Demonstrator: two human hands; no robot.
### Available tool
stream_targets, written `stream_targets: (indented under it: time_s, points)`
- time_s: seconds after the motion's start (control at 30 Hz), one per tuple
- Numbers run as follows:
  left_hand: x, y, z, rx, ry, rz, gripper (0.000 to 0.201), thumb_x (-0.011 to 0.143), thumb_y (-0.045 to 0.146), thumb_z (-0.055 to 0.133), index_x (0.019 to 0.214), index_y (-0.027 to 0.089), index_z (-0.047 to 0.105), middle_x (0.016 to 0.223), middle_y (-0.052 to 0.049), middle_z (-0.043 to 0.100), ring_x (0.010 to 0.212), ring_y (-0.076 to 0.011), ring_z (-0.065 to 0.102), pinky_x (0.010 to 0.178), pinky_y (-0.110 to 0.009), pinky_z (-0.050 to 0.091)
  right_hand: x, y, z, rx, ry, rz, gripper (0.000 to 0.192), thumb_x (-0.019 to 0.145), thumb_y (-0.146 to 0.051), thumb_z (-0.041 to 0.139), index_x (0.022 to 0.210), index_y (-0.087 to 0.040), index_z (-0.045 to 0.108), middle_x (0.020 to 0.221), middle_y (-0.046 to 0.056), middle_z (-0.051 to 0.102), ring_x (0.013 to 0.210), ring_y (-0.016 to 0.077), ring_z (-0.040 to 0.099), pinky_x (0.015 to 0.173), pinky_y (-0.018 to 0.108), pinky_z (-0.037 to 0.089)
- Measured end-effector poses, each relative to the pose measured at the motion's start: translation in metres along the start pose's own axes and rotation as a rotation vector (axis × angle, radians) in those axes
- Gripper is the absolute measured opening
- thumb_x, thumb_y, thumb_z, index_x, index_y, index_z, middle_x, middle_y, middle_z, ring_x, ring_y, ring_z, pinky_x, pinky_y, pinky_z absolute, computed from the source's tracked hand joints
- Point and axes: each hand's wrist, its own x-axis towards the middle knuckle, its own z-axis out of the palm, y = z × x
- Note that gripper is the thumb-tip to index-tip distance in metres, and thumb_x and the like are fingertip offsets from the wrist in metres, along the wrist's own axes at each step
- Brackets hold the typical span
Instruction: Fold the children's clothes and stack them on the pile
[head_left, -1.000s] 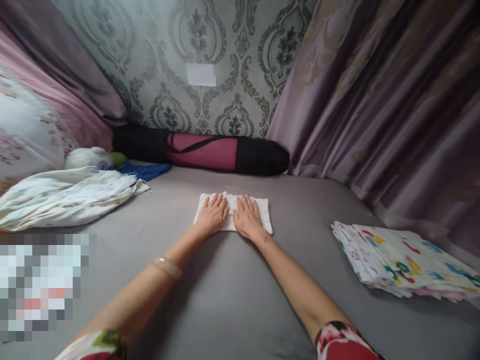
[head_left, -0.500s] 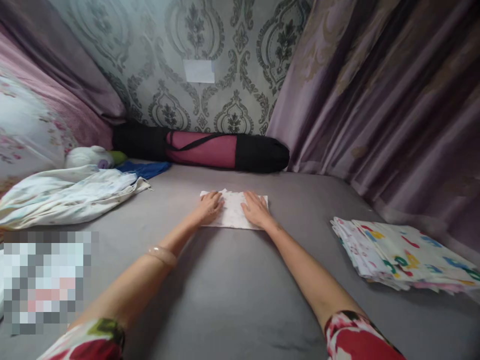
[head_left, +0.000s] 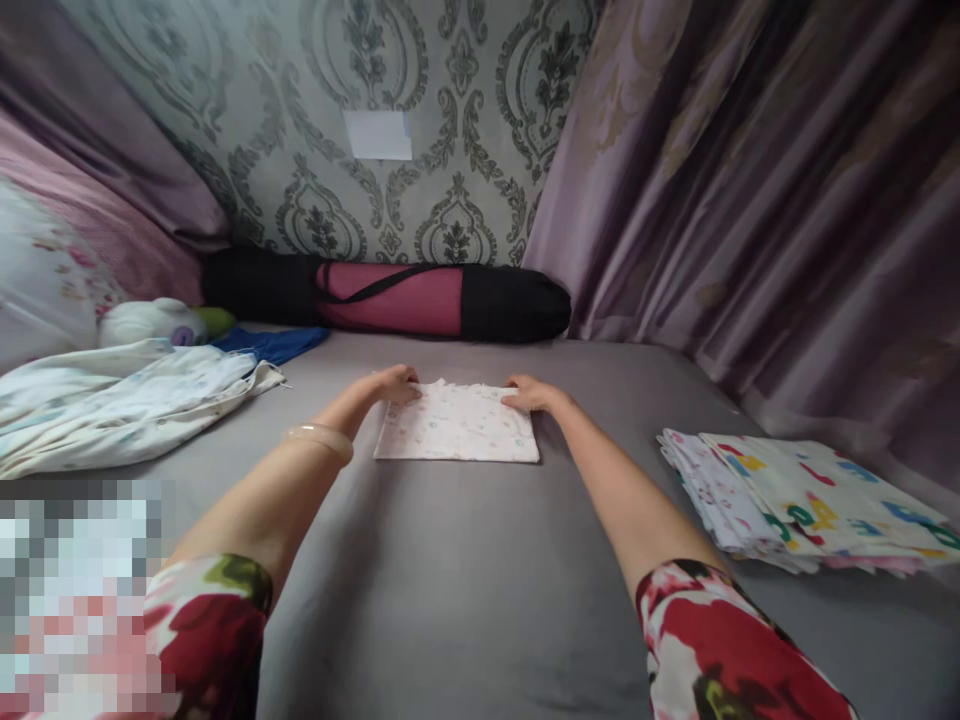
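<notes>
Both arms (head_left: 259, 485) outstretched forward — left grip (head_left: 394, 384), right grip (head_left: 531, 393) apart — thumbs (head_left: 513, 402) inward

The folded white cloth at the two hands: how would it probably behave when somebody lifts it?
The folded white cloth would likely sag or unfold if lifted by one edge, since it looks like soft, layered fabric. It is probably light, as the bundle looks thin. It seems unlikely to roll, because it lies flat on the gray sheet.

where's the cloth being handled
In the head view, the cloth lies mid-frame on the gray sheet, left of the folded stack, with the left hand and right hand at its far corners.
</notes>
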Motion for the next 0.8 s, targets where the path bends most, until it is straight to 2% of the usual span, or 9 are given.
stream_targets:
  time_s: [0.1, 0.27, 0.47, 0.57, 0.63, 0.73, 0.8]
  points:
    - [-0.004, 0.003, -0.001, -0.046, -0.018, -0.013, 0.031, 0.071, 0.032, 0.058, 0.094, 0.015, 0.069, 0.09, -0.007, 0.073, 0.081, -0.0208, 0.066, 0.067, -0.024, 0.047, 0.001, -0.001, -0.003, 0.06, 0.003, 0.014, 0.029, 0.076, -0.027, 0.068, 0.104, -0.019, 0.068, 0.103, 0.007, 0.071, 0.091, 0.0211, 0.064, 0.074, 0.027, 0.048]
    - [-0.023, 0.008, -0.008, -0.118, 0.054, 0.027, 0.035, 0.07, 0.04, 0.056, 0.092, 0.015, 0.066, 0.088, -0.006, 0.07, 0.084, -0.0215, 0.063, 0.066, -0.025, 0.046, -0.018, -0.005, -0.011, 0.153, 0.104, -0.027, 0.02, 0.075, -0.026, 0.067, 0.093, -0.017, 0.067, 0.092, 0.004, 0.07, 0.082, 0.0176, 0.062, 0.065, 0.023, 0.045]
    - [-0.059, 0.015, -0.045, -0.381, 0.166, 0.218, 0.046, 0.066, 0.051, 0.062, 0.094, 0.015, 0.064, 0.084, -0.004, 0.066, 0.078, -0.0198, 0.059, 0.065, -0.027, 0.045, -0.057, -0.009, -0.042, 0.357, 0.215, -0.166, 0.016, 0.072, -0.026, 0.069, 0.084, -0.015, 0.065, 0.079, 0.001, 0.067, 0.074, 0.0141, 0.059, 0.065, 0.023, 0.044]
    - [-0.085, 0.023, -0.066, -0.423, 0.19, 0.319, 0.046, 0.069, 0.053, 0.063, 0.094, 0.014, 0.065, 0.082, -0.003, 0.065, 0.074, -0.0176, 0.058, 0.063, -0.026, 0.043, -0.081, -0.015, -0.061, 0.486, 0.279, -0.275, 0.019, 0.069, -0.023, 0.07, 0.086, -0.014, 0.066, 0.083, 0.001, 0.068, 0.077, 0.0144, 0.06, 0.071, 0.024, 0.045]
    - [-0.103, 0.029, -0.072, -0.413, 0.264, 0.347, 0.043, 0.073, 0.053, 0.061, 0.089, 0.014, 0.065, 0.077, -0.002, 0.062, 0.07, -0.0158, 0.056, 0.06, -0.025, 0.041, -0.1, -0.018, -0.069, 0.498, 0.336, -0.342, 0.023, 0.07, -0.024, 0.069, 0.091, -0.014, 0.066, 0.088, 0.002, 0.069, 0.08, 0.0152, 0.061, 0.075, 0.026, 0.045]
    - [-0.132, 0.035, -0.062, -0.376, 0.441, 0.368, 0.039, 0.078, 0.051, 0.058, 0.089, 0.014, 0.064, 0.072, 0.0, 0.06, 0.064, -0.0137, 0.053, 0.058, -0.024, 0.039, -0.132, -0.02, -0.062, 0.397, 0.44, -0.409, 0.023, 0.074, -0.024, 0.065, 0.096, -0.015, 0.067, 0.088, 0.002, 0.069, 0.079, 0.0164, 0.061, 0.074, 0.027, 0.045]
    - [-0.154, 0.036, -0.042, -0.274, 0.505, 0.412, 0.034, 0.084, 0.047, 0.054, 0.091, 0.015, 0.063, 0.071, 0.0, 0.061, 0.064, -0.0134, 0.053, 0.061, -0.024, 0.042, -0.156, -0.017, -0.041, 0.305, 0.484, -0.45, 0.02, 0.077, -0.022, 0.061, 0.096, -0.016, 0.067, 0.086, 0.002, 0.07, 0.078, 0.0171, 0.061, 0.074, 0.028, 0.045]
